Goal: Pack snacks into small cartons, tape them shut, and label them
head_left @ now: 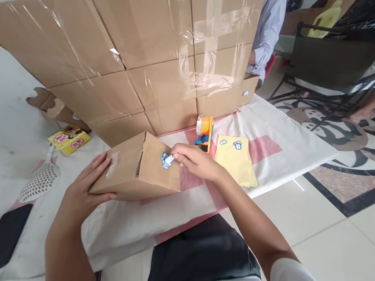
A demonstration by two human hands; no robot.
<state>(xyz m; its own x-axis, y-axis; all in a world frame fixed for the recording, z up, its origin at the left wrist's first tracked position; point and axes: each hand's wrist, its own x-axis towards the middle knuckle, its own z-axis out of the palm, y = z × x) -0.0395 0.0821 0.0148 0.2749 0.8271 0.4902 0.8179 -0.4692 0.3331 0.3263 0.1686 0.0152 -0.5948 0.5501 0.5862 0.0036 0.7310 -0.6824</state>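
A small cardboard box (152,173) is tilted in front of me, one corner edge facing up. Its left end is gripped by my left hand (91,181), thumb below and fingers over the side. My right hand (196,160) pinches the edge of a blue-and-white sticker (167,160) lying against the box's right face. Just right of that hand is a yellow paper sheet (236,161) carrying two similar stickers. Behind the hand stands an orange and blue tape dispenser (204,133) with a roll of tape.
A tall taped cardboard partition (169,35) rises behind the box. On the left lie a yellow packet (69,140), a perforated skimmer (41,180) and a black flat object (5,237). A person's sleeve (268,29) shows beyond the partition; a chair (331,64) with another person is at right.
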